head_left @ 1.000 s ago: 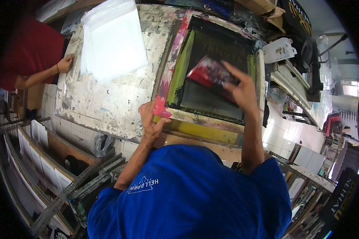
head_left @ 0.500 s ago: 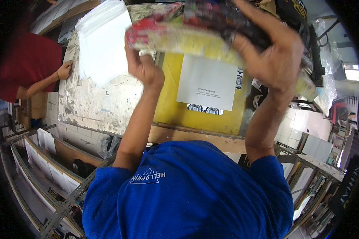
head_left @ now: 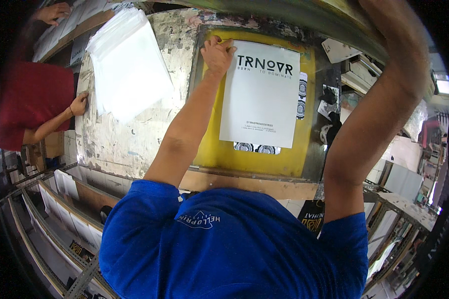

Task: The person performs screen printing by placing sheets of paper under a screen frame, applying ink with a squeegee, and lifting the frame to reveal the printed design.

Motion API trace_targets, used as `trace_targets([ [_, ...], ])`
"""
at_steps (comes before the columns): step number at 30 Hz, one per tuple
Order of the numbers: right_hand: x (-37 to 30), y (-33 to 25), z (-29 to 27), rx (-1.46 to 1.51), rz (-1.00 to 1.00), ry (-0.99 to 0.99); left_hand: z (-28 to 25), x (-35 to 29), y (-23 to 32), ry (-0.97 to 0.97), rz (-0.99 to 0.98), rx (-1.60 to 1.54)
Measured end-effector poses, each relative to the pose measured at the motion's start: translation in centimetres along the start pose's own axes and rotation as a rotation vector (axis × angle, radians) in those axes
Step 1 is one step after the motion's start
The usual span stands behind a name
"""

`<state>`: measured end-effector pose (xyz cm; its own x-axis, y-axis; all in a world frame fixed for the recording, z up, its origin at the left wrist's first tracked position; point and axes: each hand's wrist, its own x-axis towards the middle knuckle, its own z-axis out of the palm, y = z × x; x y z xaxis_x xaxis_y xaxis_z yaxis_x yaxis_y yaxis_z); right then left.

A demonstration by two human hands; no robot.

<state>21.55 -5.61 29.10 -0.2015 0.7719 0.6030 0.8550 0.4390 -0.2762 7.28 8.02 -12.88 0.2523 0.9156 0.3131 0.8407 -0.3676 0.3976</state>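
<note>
A flat white sheet (head_left: pixel 259 104) with black printing lies on a yellow board (head_left: pixel 204 149) on the table. My left hand (head_left: pixel 218 55) is at the sheet's far left corner, its thumb and fingers closed on the edge there. My right arm (head_left: pixel 379 114) reaches up and away on the right, and its hand is cut off by the upper edge of the view. Above the far side of the board, a paint-stained screen frame (head_left: pixel 304 15) is tilted up, only partly in view. Patterned stickers (head_left: pixel 257 148) show from under the sheet's near and right edges.
A loose stack of blank white sheets (head_left: pixel 132 70) rests on the stained tabletop (head_left: pixel 119 144) to the left. Beyond it, a co-worker in a dark red top (head_left: pixel 35 104) keeps one hand on the table's edge. Metal racks (head_left: pixel 60 214) with boards stand at the near left.
The stained frame, held low over the sheet by both hands, has risen away, uncovering the printing. My left hand has let go of it and moved right to the sheet's corner.
</note>
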Motion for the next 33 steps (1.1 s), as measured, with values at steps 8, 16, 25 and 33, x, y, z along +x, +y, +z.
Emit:
trace_targets([
  [8, 0.4, -0.5, -0.1, 0.016, 0.048, -0.030, -1.3, 0.1, 0.8, 0.035, -0.265, -0.541],
  [16, 0.3, 0.3, 1.8, -0.245, 0.032, 0.264, -8.6, -2.8, -4.8, 0.262, -0.374, -0.728],
  [25, 1.9, -3.5, -0.5, 0.052, 0.234, -0.038, -17.1, -12.5, -22.9, 0.672, -0.639, -0.636],
  [33, 1.5, -1.4, -0.3, 0.149, 0.270, 0.028, -25.1, -20.1, -35.7, 1.083, -1.024, -0.445],
])
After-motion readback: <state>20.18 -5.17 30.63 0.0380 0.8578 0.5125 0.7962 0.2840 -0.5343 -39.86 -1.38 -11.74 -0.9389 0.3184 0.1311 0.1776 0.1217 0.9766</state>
